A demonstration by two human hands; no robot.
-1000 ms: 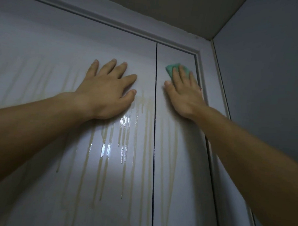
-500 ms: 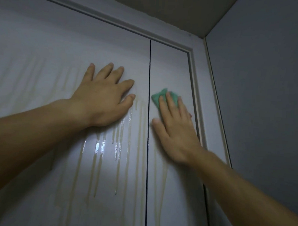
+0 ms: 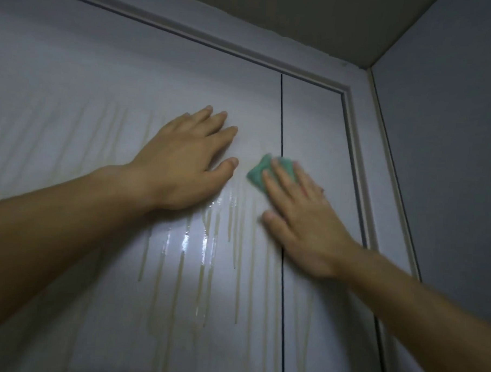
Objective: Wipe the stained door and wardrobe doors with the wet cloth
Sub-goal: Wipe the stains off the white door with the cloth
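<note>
Pale grey-white panels back everything; nearest the camera, two bare forearms reach up across them, the left forearm (image 3: pixel 53 233) from the lower left and the right forearm (image 3: pixel 416 311) from the lower right. The left hand (image 3: pixel 183 166) lies flat on the left wardrobe door (image 3: pixel 102 95), palm against the panel, fingers straight and a little spread, the thumb stretched out to the right, holding nothing. Just beside that thumb, the right hand (image 3: pixel 301 227) is slightly blurred. Its fingers are also straight and laid flat, pressing a small teal-green cloth (image 3: pixel 260 173) against the doors rather than gripping it. The cloth sits under the fingertips, a folded corner poking out to the left, and it lies across the dark vertical gap (image 3: pixel 281 108) between the two doors. The palm covers that gap lower down, the thumb reaching onto the left door.

Yellowish drip streaks (image 3: pixel 204 257) run down the left door below both hands, some of them wet and catching the light; fainter streaks fan out to the left of the left hand, and a few continue on the narrow right wardrobe door (image 3: pixel 311 127). Beyond the doors, a moulded frame (image 3: pixel 351 128) runs along their top and down their right edge. A plain grey wall (image 3: pixel 450 166) meets it at the corner, and the dim ceiling (image 3: pixel 330 20) closes the top of the view
</note>
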